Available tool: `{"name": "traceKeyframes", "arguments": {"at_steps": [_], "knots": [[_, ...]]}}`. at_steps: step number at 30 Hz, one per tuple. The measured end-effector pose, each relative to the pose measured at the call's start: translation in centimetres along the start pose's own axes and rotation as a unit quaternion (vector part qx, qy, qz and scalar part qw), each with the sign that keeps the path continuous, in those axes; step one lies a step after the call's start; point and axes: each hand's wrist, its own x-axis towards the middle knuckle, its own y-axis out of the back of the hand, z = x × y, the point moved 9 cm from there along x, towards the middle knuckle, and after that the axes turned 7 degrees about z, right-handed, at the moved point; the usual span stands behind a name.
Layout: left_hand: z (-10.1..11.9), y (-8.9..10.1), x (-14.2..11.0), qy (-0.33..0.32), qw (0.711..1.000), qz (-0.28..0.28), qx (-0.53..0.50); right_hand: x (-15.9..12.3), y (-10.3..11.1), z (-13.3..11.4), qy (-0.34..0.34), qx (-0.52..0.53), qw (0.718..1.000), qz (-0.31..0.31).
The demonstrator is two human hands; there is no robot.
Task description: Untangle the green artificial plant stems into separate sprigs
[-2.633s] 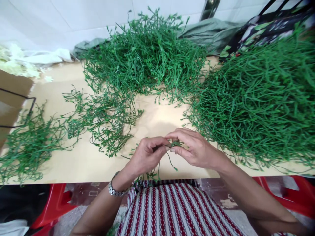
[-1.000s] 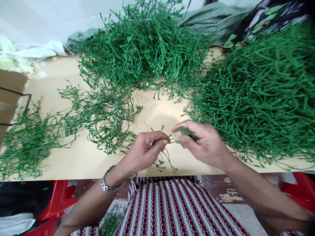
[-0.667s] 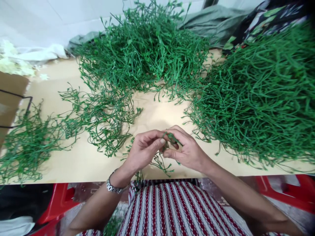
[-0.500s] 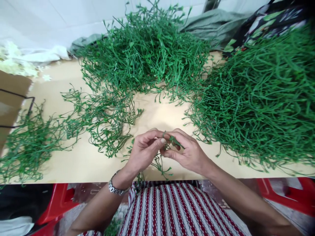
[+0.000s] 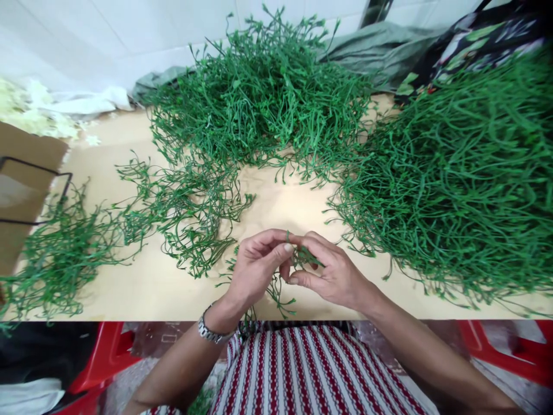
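Close to the table's front edge, my left hand (image 5: 259, 265) pinches thin green plastic stems (image 5: 279, 294), whose ends dangle below the fingers. A silver watch is on that wrist. Fingertip to fingertip with it, my right hand (image 5: 330, 268) is curled around a small green stem piece (image 5: 307, 257); part of it is hidden by the fingers. Right of my right hand spreads a large heap of green stems (image 5: 449, 190). Another tall heap of stems (image 5: 259, 98) lies at the back, and a looser scatter of stems (image 5: 194, 202) is left of my hands.
A further pile of stems (image 5: 64, 253) lies at the far left, against a cardboard box (image 5: 26, 155) with a black wire frame. Pale flower pieces (image 5: 38, 109) sit behind it. Green cloth (image 5: 380, 52) lines the wall. Red stools (image 5: 103, 351) stand below the table (image 5: 129, 294).
A second ago my hands were apart, with a stem stretched from the left; they have come back together at the fingertips. Since then they have stayed close, with small finger movements.
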Motion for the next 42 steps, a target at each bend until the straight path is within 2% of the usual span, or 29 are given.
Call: {"name": "traceKeyframes", "arguments": {"at_steps": [4, 8, 10, 12, 15, 17, 20, 24, 27, 29, 30, 31, 33, 35, 37, 39, 42], "knots": [[0.1, -0.1, 0.1, -0.001, 1.000, 0.000, -0.009, 0.1, -0.3, 0.5, -0.026, 0.030, 0.999, 0.015], [0.1, 0.4, 0.2, -0.002, 0.999, 0.036, 0.022, 0.1, -0.5, 0.2, -0.014, 0.024, 0.999, 0.027], [0.3, 0.5, 0.1, -0.003, 0.998, 0.042, 0.044, 0.1, -0.3, -0.3, 0.011, -0.005, 0.999, 0.033], [0.8, 0.2, 0.0, -0.007, 0.998, 0.024, 0.060, 0.1, 0.0, -1.0, 0.046, -0.068, 0.996, 0.035], [1.5, -0.4, -0.2, -0.010, 0.996, -0.014, 0.089, 0.1, 0.6, -2.2, 0.105, -0.168, 0.980, 0.027], [1.8, -0.4, -0.4, -0.014, 0.996, -0.012, 0.093, -0.1, 0.9, -3.1, 0.143, -0.206, 0.968, 0.022], [2.0, -0.1, -0.5, -0.040, 0.997, 0.029, 0.061, -0.4, 0.9, -4.0, 0.178, -0.220, 0.959, 0.023], [2.3, 0.5, -0.4, -0.053, 0.996, 0.071, 0.029, -1.3, 0.6, -4.2, 0.145, -0.180, 0.973, 0.024], [4.3, 2.3, -0.1, -0.106, 0.985, 0.129, 0.033, -2.5, 1.0, -4.5, 0.123, -0.146, 0.982, 0.009], [6.5, 3.6, -0.2, -0.184, 0.966, 0.181, 0.012, -3.0, 2.2, -4.3, 0.107, -0.131, 0.985, 0.020], [6.8, 3.4, 0.1, -0.192, 0.966, 0.173, 0.022, -3.0, 3.0, -4.1, 0.095, -0.129, 0.986, 0.034], [6.6, 2.1, 0.7, -0.174, 0.976, 0.114, 0.056, -3.0, 3.8, -3.8, 0.082, -0.129, 0.987, 0.053], [4.9, 0.1, 1.7, -0.092, 0.994, 0.032, 0.054, -2.6, 5.4, -3.2, 0.060, -0.127, 0.985, 0.101], [3.6, -1.1, 2.3, -0.037, 0.999, 0.006, 0.018, -2.1, 6.1, -3.3, 0.068, -0.113, 0.981, 0.142], [2.7, -1.8, 2.5, 0.002, 1.000, -0.010, -0.009, -1.5, 5.5, -3.9, 0.102, -0.107, 0.977, 0.155], [2.2, -2.2, 2.6, 0.028, 0.999, -0.022, -0.030, -0.8, 3.9, -4.0, 0.127, -0.125, 0.974, 0.137], [2.3, -1.7, 2.6, 0.026, 0.998, -0.006, -0.059, 0.3, 1.6, -2.6, 0.114, -0.173, 0.972, 0.110]]}}
